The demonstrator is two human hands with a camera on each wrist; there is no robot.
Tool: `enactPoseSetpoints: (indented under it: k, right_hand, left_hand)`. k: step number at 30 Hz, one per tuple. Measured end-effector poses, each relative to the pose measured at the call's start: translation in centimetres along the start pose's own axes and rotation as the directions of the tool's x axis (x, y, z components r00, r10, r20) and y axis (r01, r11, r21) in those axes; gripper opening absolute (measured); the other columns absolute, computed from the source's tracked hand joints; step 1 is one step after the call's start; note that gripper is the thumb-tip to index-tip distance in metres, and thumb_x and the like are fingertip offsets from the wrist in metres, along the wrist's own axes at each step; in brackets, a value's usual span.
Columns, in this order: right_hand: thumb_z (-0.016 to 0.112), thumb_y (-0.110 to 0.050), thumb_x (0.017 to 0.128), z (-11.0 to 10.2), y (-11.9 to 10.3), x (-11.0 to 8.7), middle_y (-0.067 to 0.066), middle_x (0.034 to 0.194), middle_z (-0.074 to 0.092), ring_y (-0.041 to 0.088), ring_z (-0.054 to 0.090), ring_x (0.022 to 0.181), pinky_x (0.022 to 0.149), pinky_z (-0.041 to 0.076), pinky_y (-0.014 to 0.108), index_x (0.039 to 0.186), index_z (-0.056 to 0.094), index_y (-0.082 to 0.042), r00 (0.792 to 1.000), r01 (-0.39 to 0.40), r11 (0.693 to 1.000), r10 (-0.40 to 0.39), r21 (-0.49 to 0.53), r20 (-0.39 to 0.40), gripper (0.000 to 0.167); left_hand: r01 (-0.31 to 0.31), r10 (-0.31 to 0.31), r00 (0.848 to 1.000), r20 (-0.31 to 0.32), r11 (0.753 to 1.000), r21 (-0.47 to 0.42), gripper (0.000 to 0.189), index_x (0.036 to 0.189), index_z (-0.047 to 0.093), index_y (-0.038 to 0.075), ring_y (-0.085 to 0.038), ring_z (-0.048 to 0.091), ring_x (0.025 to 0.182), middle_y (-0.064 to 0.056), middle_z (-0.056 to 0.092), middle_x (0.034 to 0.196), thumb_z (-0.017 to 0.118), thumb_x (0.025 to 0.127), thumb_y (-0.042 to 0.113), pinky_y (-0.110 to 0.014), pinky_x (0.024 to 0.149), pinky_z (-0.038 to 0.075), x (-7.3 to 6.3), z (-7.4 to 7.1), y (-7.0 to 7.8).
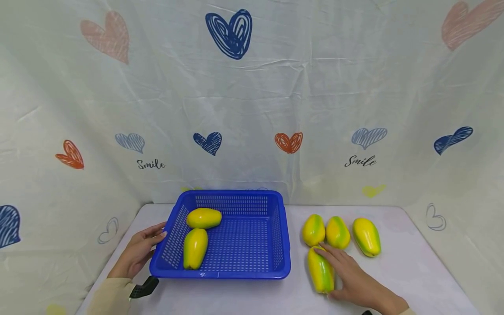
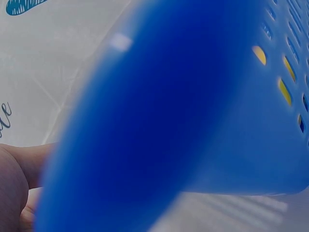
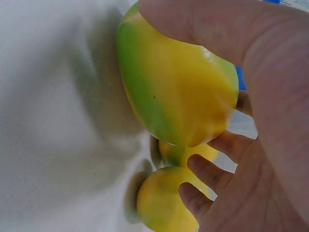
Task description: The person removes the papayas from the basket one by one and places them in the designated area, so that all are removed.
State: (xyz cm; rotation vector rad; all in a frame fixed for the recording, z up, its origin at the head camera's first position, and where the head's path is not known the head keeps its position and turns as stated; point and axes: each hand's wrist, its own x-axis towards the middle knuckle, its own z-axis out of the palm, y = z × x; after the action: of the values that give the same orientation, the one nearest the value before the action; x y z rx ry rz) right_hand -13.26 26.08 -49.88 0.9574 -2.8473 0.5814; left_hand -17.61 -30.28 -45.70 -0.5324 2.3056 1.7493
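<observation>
A blue plastic basket [image 1: 244, 274] holds two yellow-green papayas: one lying across its back left [image 1: 204, 218], one lengthwise in front of it [image 1: 195, 249]. My left hand [image 1: 138, 249] grips the basket's left rim; in the left wrist view that rim [image 2: 159, 111] hides most of the fingers. To the right of the basket, my right hand [image 1: 352, 275] holds a papaya [image 1: 320, 271] lying on the table, thumb at its near end and fingers at its far end. The right wrist view shows this papaya [image 3: 178, 92] close up between thumb and fingers.
Beyond my right hand lie three more papayas on the white table [image 1: 299, 302]: two side by side, one at left [image 1: 313, 229] and one at right [image 1: 337, 232], and another farther right [image 1: 367, 237]. A heart-printed curtain [image 1: 252, 96] hangs behind the table and along its sides.
</observation>
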Motion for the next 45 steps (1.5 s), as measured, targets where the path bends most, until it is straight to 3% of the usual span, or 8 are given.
enactPoseSetpoints:
  k: [9, 24, 32, 45]
  right_hand:
    - [0.1, -0.025, 0.066, -0.4, -0.1, 0.6, 0.023, 0.164, 0.039, 0.048, 0.044, 0.144, 0.108, 0.04, 0.074, 0.157, 0.045, -0.01, 0.992, -0.095, 0.991, 0.086, 0.094, 0.093, 0.108]
    - [0.101, -0.026, 0.065, -0.6, 0.0, 0.6, 0.026, 0.161, 0.039, 0.049, 0.049, 0.138, 0.103, 0.045, 0.072, 0.156, 0.045, -0.007, 0.999, -0.018, 0.999, 0.017, 0.041, 0.044, 0.108]
    - [0.101, -0.026, 0.066, -0.6, 0.0, 0.3, 0.027, 0.161, 0.038, 0.049, 0.049, 0.138, 0.103, 0.046, 0.072, 0.156, 0.046, -0.007, 0.998, -0.039, 0.998, 0.037, 0.046, 0.045, 0.107]
    - [0.097, -0.038, 0.072, -1.1, -0.1, -0.1, 0.029, 0.162, 0.035, 0.054, 0.047, 0.139, 0.105, 0.044, 0.074, 0.157, 0.044, -0.01, 0.993, -0.109, 0.991, 0.105, 0.071, 0.059, 0.104]
  left_hand:
    - [-0.004, 0.004, 1.0, -0.006, 1.0, 0.0, 0.064, 0.165, 0.028, 0.0, -0.037, 0.056, 0.129, -0.032, 0.032, 0.163, 0.054, 0.112, 0.025, -0.062, 0.119, 0.038, 0.1, 0.0, -0.2]
    - [-0.003, 0.003, 1.0, -0.003, 1.0, -0.012, 0.064, 0.165, 0.028, 0.001, -0.035, 0.055, 0.128, -0.032, 0.031, 0.164, 0.054, 0.112, 0.025, -0.063, 0.121, 0.035, 0.2, 0.1, 0.2]
    - [0.003, -0.003, 1.0, -0.006, 1.0, -0.016, 0.062, 0.165, 0.029, 0.0, -0.03, 0.058, 0.122, -0.032, 0.032, 0.163, 0.053, 0.112, 0.023, -0.063, 0.121, 0.035, 0.4, 0.2, 0.2]
    - [0.012, -0.012, 1.0, -0.004, 1.0, -0.026, 0.065, 0.166, 0.026, 0.0, -0.041, 0.052, 0.132, -0.033, 0.029, 0.164, 0.054, 0.112, 0.024, -0.063, 0.122, 0.033, 0.2, 0.0, -0.2]
